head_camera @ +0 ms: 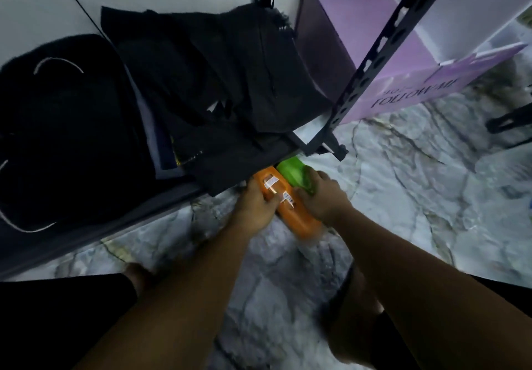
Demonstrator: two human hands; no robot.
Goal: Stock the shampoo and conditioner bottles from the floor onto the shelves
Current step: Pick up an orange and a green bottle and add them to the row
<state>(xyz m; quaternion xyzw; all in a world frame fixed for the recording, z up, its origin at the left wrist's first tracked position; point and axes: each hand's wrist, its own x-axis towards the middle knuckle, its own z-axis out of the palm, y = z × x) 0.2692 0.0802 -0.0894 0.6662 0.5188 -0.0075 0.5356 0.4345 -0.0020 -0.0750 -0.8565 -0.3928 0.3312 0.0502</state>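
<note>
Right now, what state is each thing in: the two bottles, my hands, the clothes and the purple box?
orange bottle: on its side, label up, gripped by the left hand.
green bottle: beside the orange one, partly under the shelf edge, gripped by the right hand.
dark clothes: piled on the shelf, hanging over its edge.
purple box: behind the shelf post, print upside down from here.
</note>
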